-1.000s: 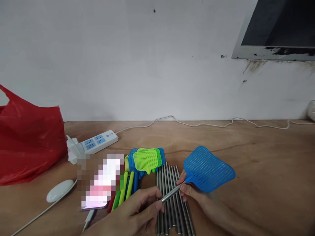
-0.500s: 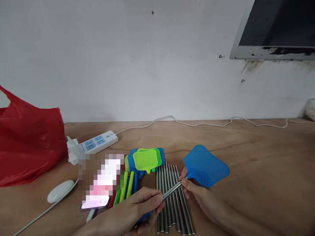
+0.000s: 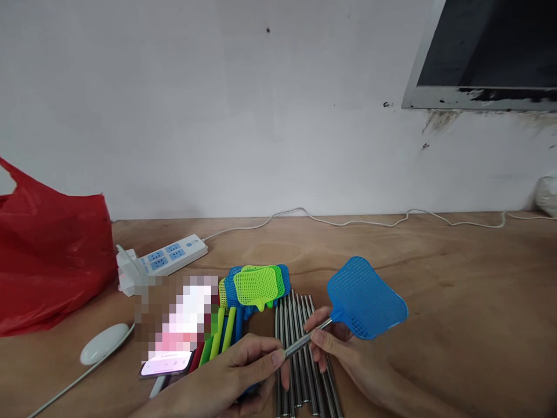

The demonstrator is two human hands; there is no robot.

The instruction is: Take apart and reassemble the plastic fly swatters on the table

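Pinching the lower end of a metal rod [image 3: 304, 339] between thumb and fingers, the left hand [image 3: 243, 374] steadies it. At its 2 o'clock the right hand [image 3: 337, 348] pinches the rod's top just under the blue swatter head [image 3: 368, 299], keeping both in line above the loose rods [image 3: 299, 313]. Stacked swatter heads [image 3: 257, 285] lie at 11 o'clock, with a power strip [image 3: 163, 261] beyond at 10.

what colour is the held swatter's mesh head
Blue, with a grid of holes; the swatter head on its metal rod shows best in the head view.
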